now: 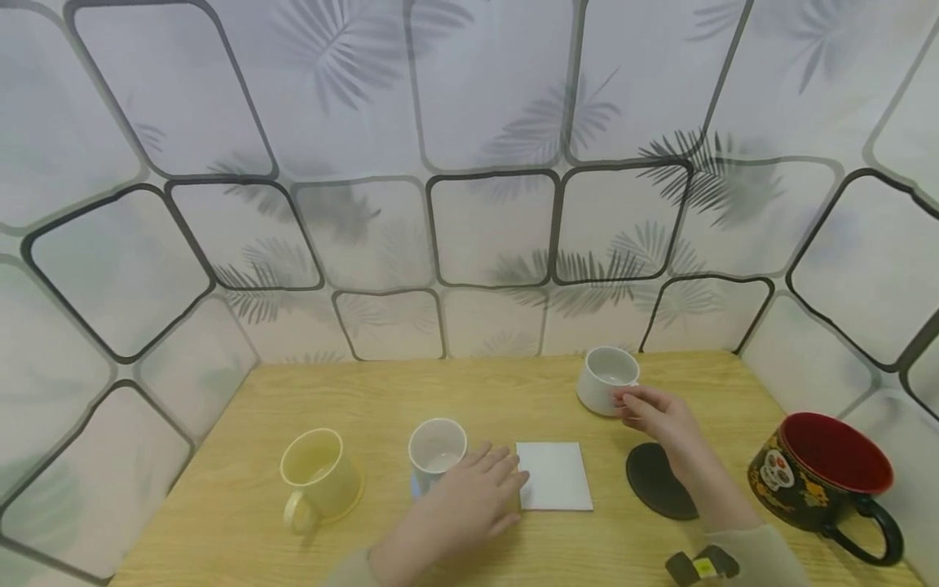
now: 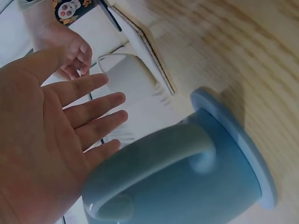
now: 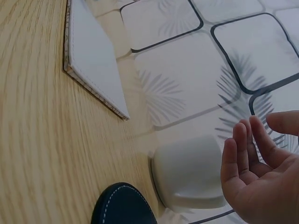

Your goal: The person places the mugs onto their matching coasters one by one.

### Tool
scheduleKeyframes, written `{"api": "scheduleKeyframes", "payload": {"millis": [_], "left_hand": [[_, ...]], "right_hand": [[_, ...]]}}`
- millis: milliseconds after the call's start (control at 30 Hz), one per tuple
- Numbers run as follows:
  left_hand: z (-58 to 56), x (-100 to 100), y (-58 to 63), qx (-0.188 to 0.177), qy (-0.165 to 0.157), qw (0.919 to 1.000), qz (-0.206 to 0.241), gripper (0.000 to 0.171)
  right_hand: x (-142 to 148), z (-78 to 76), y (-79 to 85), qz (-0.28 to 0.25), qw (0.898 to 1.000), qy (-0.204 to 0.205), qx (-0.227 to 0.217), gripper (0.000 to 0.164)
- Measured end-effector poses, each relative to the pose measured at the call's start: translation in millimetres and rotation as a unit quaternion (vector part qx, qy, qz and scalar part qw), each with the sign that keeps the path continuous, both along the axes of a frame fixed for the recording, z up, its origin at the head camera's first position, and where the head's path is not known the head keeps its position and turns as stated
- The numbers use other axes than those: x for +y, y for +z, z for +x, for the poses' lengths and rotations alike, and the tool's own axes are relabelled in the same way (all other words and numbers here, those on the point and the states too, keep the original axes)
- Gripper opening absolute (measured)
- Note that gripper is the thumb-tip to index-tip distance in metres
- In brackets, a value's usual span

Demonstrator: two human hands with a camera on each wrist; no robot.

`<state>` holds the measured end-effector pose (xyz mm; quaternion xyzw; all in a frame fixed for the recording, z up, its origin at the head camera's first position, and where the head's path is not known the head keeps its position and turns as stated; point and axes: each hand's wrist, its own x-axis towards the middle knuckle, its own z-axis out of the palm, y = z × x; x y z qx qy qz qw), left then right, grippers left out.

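Observation:
My left hand (image 1: 469, 497) is spread with straight fingers beside a light blue mug (image 1: 438, 447) and holds nothing. In the left wrist view the blue mug (image 2: 187, 186) stands on a round blue coaster (image 2: 233, 135), its handle towards my palm. At the back right, my right hand (image 1: 660, 420) is by the handle side of a white mug (image 1: 607, 380). The right wrist view has that white mug (image 3: 189, 170) left of the loosely bent fingers (image 3: 240, 144), with nothing in their grasp. A square white coaster (image 1: 553, 477) lies between the hands.
A yellow mug (image 1: 315, 469) on a yellow coaster (image 1: 354, 499) stands at the left. Under my right forearm lies a round black coaster (image 1: 660, 481). A black skull-patterned mug (image 1: 807, 481) with red inside is at the right. Patterned curtains enclose the wooden table (image 1: 506, 387).

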<state>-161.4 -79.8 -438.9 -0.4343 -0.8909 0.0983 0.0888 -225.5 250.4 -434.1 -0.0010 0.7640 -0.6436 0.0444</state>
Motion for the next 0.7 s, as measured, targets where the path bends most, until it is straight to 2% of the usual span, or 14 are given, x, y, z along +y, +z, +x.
{"api": "scheduleKeyframes", "payload": {"millis": [167, 500, 700], "left_hand": [[-0.9, 3.9, -3.7, 0.01, 0.002, 0.9999, -0.004, 0.052], [-2.7, 11.0, -13.2, 0.01, 0.012, 0.9996, -0.022, 0.056], [-5.6, 14.5, -16.0, -0.009, 0.028, 0.9991, -0.029, 0.059]], "right_hand": [[6.8, 0.2, -0.4, -0.001, 1.0, -0.006, -0.004, 0.038], [19.6, -1.4, -1.6, -0.013, 1.0, -0.023, -0.001, 0.025], [26.7, -2.8, -4.0, -0.034, 0.999, -0.027, 0.0, 0.019]]}}
